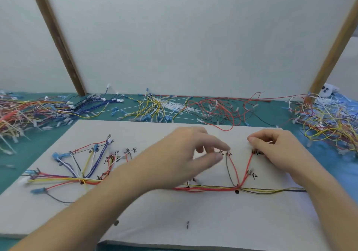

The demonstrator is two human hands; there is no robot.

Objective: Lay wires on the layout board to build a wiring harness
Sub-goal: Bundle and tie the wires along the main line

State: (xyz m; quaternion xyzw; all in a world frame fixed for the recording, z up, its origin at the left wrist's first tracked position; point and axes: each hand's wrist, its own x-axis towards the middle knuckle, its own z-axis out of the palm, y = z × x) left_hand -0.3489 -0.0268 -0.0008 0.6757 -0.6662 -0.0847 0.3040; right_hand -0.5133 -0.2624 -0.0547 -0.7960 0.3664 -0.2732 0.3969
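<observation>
White board lies nearest you, the harness running across it. Your left hand hovers with loose fingers, holding nothing; your right hand pinches a red wire end at its label, apparently to seat it. Spare wires wait beyond.

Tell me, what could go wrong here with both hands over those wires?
The left hand reaches across the red trunk bundle on the layout board; its forearm could drag laid wires off their pegs. The right hand works at a red branch end, which might slip free. Loose red wires lie behind the board and could snag.
</observation>
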